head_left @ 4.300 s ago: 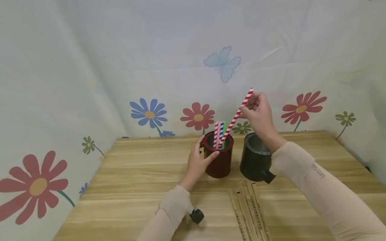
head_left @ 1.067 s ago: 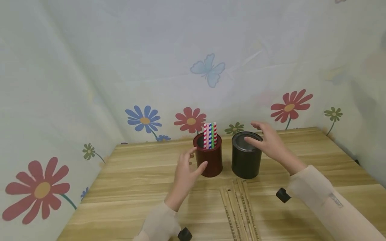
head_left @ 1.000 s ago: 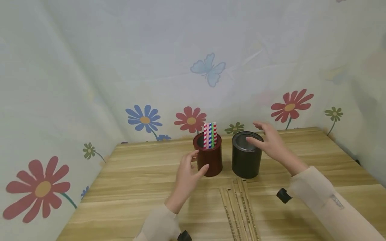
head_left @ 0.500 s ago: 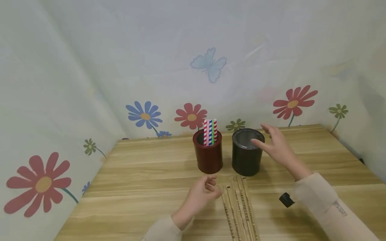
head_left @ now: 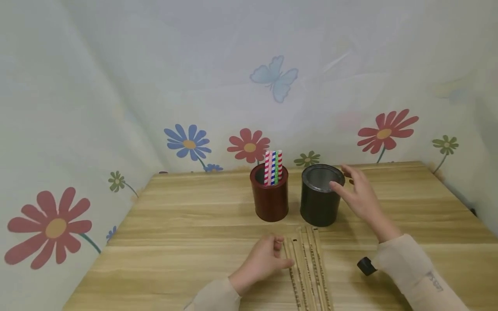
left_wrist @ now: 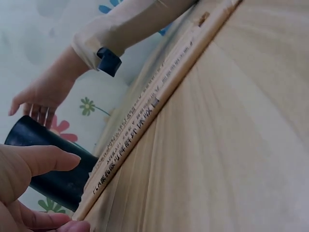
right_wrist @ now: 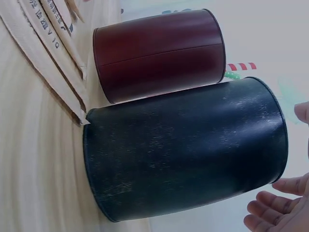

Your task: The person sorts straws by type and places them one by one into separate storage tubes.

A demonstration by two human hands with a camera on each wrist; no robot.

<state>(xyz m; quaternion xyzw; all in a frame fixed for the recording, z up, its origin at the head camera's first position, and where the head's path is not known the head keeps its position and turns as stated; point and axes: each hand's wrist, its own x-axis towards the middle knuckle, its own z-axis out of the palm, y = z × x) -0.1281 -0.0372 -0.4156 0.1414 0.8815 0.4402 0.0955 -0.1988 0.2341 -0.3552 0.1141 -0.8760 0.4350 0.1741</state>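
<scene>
A dark red cup (head_left: 271, 203) stands upright, with several striped paper straws (head_left: 273, 168) upright inside it. To its right is a black cup (head_left: 320, 207), its inside visible from above. My right hand (head_left: 359, 196) is at the black cup's right rim, thumb and fingers spread and holding nothing. In front of the cups lie several long paper-wrapped sticks or straws (head_left: 309, 268) with printed characters. My left hand (head_left: 264, 261) is low at their left side, its fingertips (left_wrist: 48, 220) at the end of the nearest wrapper and its thumb apart from it.
Both cups and the wrapped pieces stand or lie on a wood-grain table (head_left: 186, 242). Behind it hangs a pale backdrop (head_left: 218, 65) printed with flowers and a butterfly. A black device (head_left: 366, 266) is strapped at my right wrist.
A red-striped straw my right hand held went into the red cup. My left hand left that cup and came down to the wrapped pieces. My right hand moved to the black cup's rim.
</scene>
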